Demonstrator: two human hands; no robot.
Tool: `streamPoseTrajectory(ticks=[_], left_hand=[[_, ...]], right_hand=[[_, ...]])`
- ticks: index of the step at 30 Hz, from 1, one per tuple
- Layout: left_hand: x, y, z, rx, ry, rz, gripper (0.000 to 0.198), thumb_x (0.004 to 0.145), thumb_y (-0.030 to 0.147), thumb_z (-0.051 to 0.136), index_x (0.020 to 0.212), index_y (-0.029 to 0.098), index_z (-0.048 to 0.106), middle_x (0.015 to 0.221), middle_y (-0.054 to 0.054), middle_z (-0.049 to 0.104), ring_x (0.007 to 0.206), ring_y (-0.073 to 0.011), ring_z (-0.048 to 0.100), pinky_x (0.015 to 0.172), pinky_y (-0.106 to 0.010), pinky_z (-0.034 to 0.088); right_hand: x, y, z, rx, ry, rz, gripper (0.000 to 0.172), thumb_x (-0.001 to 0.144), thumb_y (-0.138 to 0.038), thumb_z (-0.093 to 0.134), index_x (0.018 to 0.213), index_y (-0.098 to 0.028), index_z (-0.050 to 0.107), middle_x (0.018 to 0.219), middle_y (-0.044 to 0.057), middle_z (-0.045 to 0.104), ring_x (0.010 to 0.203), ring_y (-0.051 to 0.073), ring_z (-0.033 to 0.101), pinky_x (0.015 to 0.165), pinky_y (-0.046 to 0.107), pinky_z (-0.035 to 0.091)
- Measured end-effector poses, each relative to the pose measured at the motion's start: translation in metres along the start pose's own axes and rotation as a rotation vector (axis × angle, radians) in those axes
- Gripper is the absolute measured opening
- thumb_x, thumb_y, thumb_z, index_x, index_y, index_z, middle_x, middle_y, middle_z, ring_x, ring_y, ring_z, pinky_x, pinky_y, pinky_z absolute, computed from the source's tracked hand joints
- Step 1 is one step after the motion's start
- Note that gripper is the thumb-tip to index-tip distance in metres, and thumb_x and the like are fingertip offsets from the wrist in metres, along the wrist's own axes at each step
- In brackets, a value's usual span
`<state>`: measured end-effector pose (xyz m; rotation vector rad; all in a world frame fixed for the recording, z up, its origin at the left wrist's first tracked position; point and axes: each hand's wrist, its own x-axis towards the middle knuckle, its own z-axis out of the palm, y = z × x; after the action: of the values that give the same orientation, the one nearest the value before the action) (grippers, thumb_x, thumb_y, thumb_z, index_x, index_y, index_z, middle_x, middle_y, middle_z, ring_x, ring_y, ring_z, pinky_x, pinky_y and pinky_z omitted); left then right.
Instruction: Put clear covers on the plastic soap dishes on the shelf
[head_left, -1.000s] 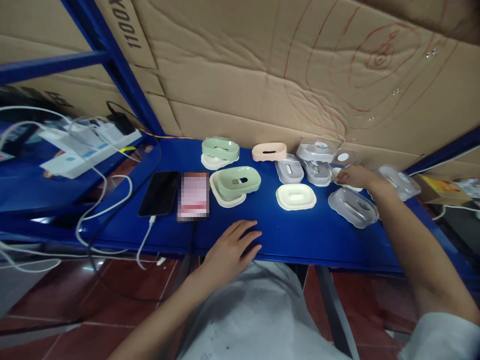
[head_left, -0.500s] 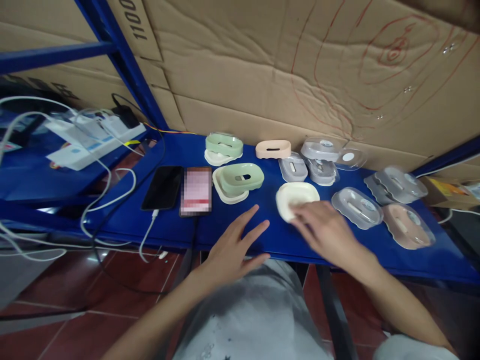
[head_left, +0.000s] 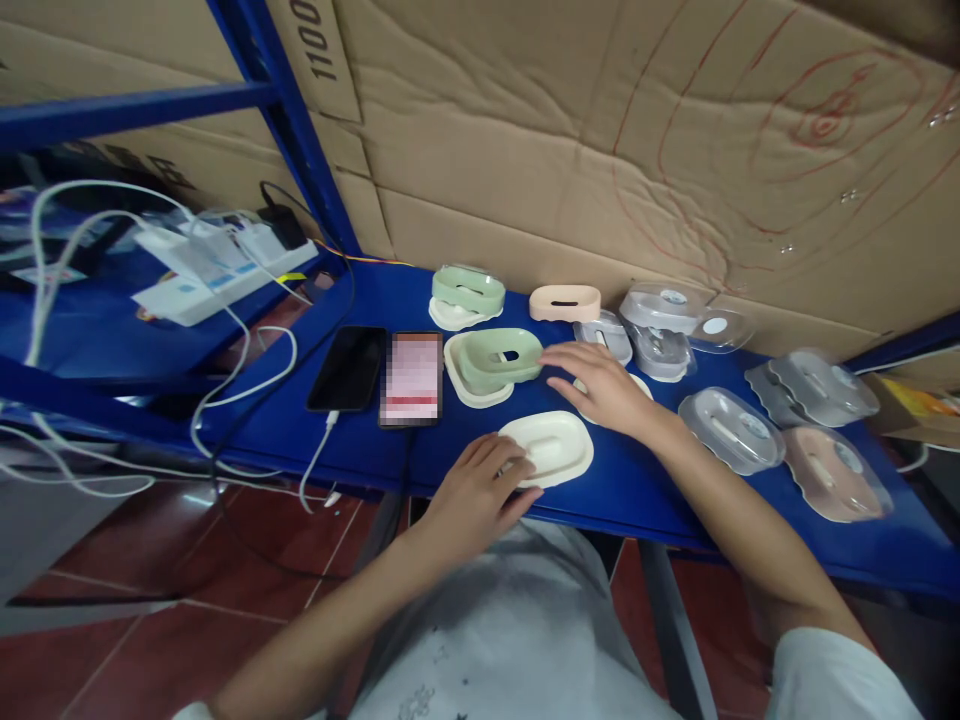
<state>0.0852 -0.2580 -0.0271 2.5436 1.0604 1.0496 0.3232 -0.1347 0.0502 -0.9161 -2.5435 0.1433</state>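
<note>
My left hand [head_left: 484, 490] grips the left edge of a cream oval soap dish base [head_left: 559, 455] near the table's front edge, fingers over its rim. Above it, my right hand [head_left: 596, 382] is open, its fingertips at the right end of a green slotted soap dish [head_left: 484, 372]. That green dish rests tilted on another cream base [head_left: 484, 400]. A further cream piece [head_left: 642, 387] lies partly hidden beneath my right hand.
Behind are a second green dish [head_left: 469, 290] on a cream base and a peach dish [head_left: 566, 302]. Grey dishes with clear lids [head_left: 731, 430] and a lidded pink one [head_left: 836, 475] stand right. Two phones [head_left: 349, 368] and a power strip [head_left: 225, 285] are left.
One cream base now lies nearer the front edge, with my left hand on it. My right hand has moved up and left from the cream pieces to the green dish. The view has shifted slightly.
</note>
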Motion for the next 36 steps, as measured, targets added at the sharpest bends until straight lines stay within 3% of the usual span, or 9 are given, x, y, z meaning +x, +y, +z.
streamPoseTrajectory(ticks=[3, 6, 11, 14, 18, 22, 28, 32, 36], left_hand=[[-0.001, -0.002, 0.001, -0.038, 0.013, -0.014, 0.012, 0.103, 0.024, 0.069, 0.114, 0.022, 0.066, 0.115, -0.009, 0.071, 0.113, -0.0265, 0.069, 0.104, -0.051, 0.060], [-0.004, -0.003, -0.001, -0.091, -0.005, -0.030, 0.027, 0.102, 0.023, 0.070, 0.128, 0.024, 0.063, 0.125, -0.010, 0.068, 0.121, -0.0274, 0.068, 0.110, -0.052, 0.059], [-0.007, -0.001, -0.006, -0.058, 0.015, -0.104, 0.061, 0.100, 0.025, 0.075, 0.154, 0.029, 0.047, 0.162, -0.017, 0.044, 0.152, -0.0348, 0.049, 0.119, -0.053, 0.055], [-0.006, 0.000, -0.006, 0.024, 0.092, -0.051, 0.066, 0.100, 0.024, 0.074, 0.158, 0.028, 0.044, 0.170, -0.019, 0.033, 0.158, -0.0403, 0.039, 0.122, -0.060, 0.049], [-0.003, -0.003, -0.003, 0.078, 0.057, 0.005, 0.056, 0.103, 0.024, 0.069, 0.156, 0.024, 0.049, 0.168, -0.019, 0.044, 0.157, -0.0381, 0.043, 0.126, -0.063, 0.043], [-0.002, -0.008, -0.001, 0.062, 0.007, 0.079, 0.034, 0.107, 0.022, 0.063, 0.141, 0.020, 0.061, 0.146, -0.013, 0.068, 0.147, -0.0295, 0.058, 0.121, -0.054, 0.051], [-0.002, -0.008, 0.001, 0.063, -0.002, 0.110, 0.029, 0.107, 0.021, 0.062, 0.135, 0.017, 0.064, 0.140, -0.012, 0.071, 0.144, -0.0295, 0.060, 0.118, -0.053, 0.055], [0.000, -0.008, 0.002, 0.038, -0.003, 0.103, 0.028, 0.106, 0.021, 0.064, 0.133, 0.017, 0.065, 0.139, -0.012, 0.071, 0.144, -0.0307, 0.060, 0.119, -0.055, 0.055], [0.001, -0.008, 0.002, -0.021, -0.031, 0.088, 0.029, 0.104, 0.020, 0.065, 0.133, 0.019, 0.065, 0.142, -0.010, 0.070, 0.146, -0.0297, 0.057, 0.124, -0.055, 0.051]], right_hand=[[0.023, 0.014, 0.022, -0.046, -0.055, -0.020, 0.042, 0.106, -0.032, 0.063, 0.146, -0.022, 0.063, 0.151, 0.012, 0.067, 0.143, 0.031, 0.059, 0.115, 0.052, 0.046], [0.028, 0.016, 0.031, -0.044, -0.098, -0.028, 0.030, 0.107, -0.032, 0.062, 0.133, -0.021, 0.072, 0.136, 0.010, 0.076, 0.131, 0.030, 0.068, 0.110, 0.049, 0.048], [-0.024, -0.007, 0.006, -0.006, 0.103, 0.013, 0.029, 0.109, -0.037, 0.061, 0.132, -0.023, 0.071, 0.126, 0.009, 0.080, 0.117, 0.026, 0.074, 0.103, 0.045, 0.053], [-0.064, -0.029, -0.009, -0.037, 0.058, -0.006, 0.029, 0.108, -0.031, 0.062, 0.135, -0.023, 0.067, 0.126, 0.009, 0.079, 0.116, 0.025, 0.074, 0.103, 0.044, 0.052], [-0.095, -0.053, -0.006, -0.110, -0.017, -0.070, 0.028, 0.108, -0.022, 0.059, 0.135, -0.024, 0.068, 0.126, 0.008, 0.079, 0.118, 0.024, 0.073, 0.105, 0.045, 0.052], [-0.105, -0.061, 0.009, -0.166, -0.031, -0.093, 0.034, 0.107, -0.025, 0.063, 0.140, -0.022, 0.066, 0.135, 0.010, 0.076, 0.128, 0.025, 0.071, 0.110, 0.048, 0.053], [-0.118, -0.062, 0.019, -0.199, 0.005, -0.118, 0.041, 0.106, -0.016, 0.062, 0.146, -0.022, 0.065, 0.141, 0.009, 0.074, 0.135, 0.024, 0.069, 0.117, 0.050, 0.051], [-0.092, -0.052, 0.001, -0.127, -0.006, -0.128, 0.032, 0.107, -0.023, 0.062, 0.138, -0.024, 0.071, 0.133, 0.007, 0.078, 0.126, 0.023, 0.073, 0.112, 0.047, 0.055], [-0.005, -0.025, -0.004, -0.072, 0.059, -0.015, 0.038, 0.112, -0.035, 0.051, 0.144, -0.023, 0.067, 0.145, 0.010, 0.071, 0.137, 0.025, 0.065, 0.116, 0.046, 0.052]])
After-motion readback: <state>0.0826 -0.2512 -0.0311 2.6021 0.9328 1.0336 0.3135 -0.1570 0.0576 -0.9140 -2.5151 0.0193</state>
